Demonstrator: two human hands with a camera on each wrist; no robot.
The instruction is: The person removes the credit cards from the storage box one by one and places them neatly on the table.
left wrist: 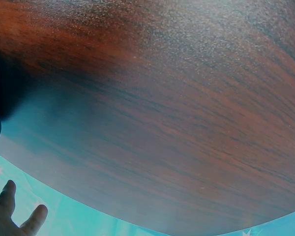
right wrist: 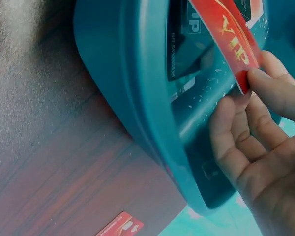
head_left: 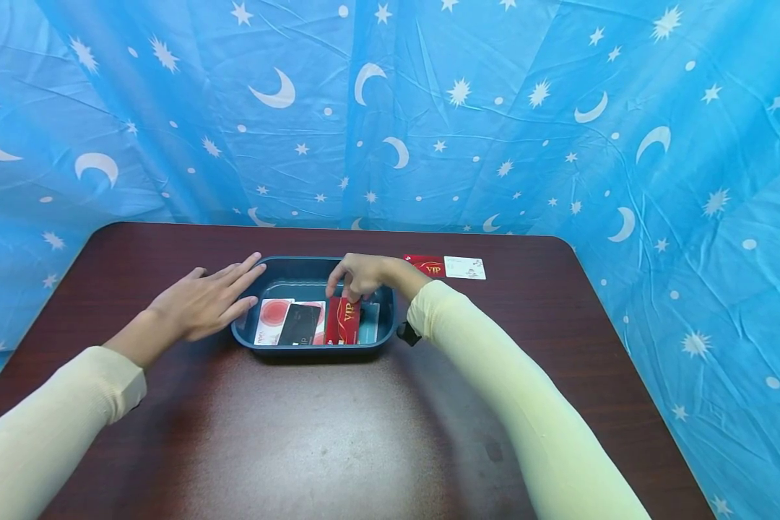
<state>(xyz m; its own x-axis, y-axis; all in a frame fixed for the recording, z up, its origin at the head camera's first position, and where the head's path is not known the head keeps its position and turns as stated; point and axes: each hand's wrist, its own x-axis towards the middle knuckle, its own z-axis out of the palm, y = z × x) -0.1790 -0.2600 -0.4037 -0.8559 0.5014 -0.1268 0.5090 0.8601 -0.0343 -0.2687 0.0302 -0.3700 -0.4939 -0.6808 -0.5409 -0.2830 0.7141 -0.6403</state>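
Observation:
A dark blue tray stands on the table with several cards inside. My right hand reaches into it and pinches the corner of a red VIP card between thumb and fingers. That red card is tilted up above a dark card in the right wrist view. Left of it in the tray lie a black card and a white card with a pink circle; a bluish card is to its right. My left hand rests at the tray's left rim, fingers straight.
Behind the right forearm, another red VIP card and a white card lie side by side on the dark wooden table. A blue curtain with moons and stars hangs along the table's back and sides.

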